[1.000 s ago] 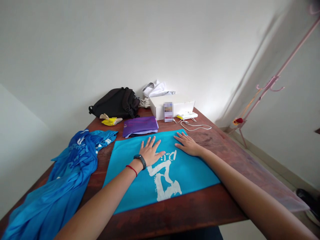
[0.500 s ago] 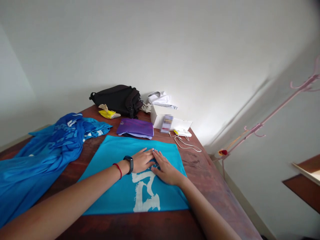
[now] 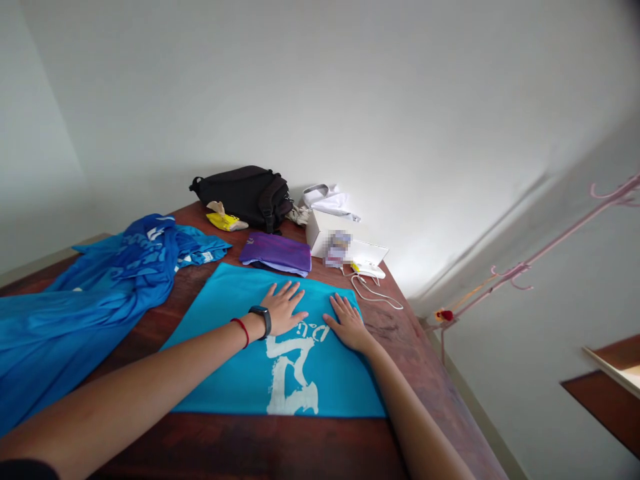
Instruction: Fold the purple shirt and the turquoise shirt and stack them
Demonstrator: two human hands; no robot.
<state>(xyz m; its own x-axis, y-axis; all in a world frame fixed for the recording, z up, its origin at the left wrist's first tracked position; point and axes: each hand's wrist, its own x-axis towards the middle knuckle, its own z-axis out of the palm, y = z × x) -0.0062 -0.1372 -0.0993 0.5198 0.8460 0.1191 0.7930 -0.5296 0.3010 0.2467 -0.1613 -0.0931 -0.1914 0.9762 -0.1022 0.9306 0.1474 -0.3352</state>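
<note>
A turquoise piece of folded fabric [image 3: 235, 373] with a white print lies flat on the brown table [image 3: 280, 447]; it looks like a shirt. My left hand [image 3: 283, 308], with a dark wristband and a red string at the wrist, rests palm down on its middle, fingers spread. Flat on the fabric's right side lies my right hand [image 3: 349, 325], fingers outstretched. Between the hands there is a gap where white lettering shows. Just beyond the fabric sits a folded purple cloth [image 3: 276, 252].
Crumpled blue garments [image 3: 145, 267] cover the table's left side. At the back lie a black bag [image 3: 240, 197], a yellow packet [image 3: 225, 221], a white box [image 3: 320, 230] and a white cable [image 3: 375, 293]. A pink rack [image 3: 550, 250] stands off the right edge.
My hands, which met at the fingertips, have moved apart, the left slightly leftward and the right rightward. More lettering shows between them. The view has shifted slightly.
</note>
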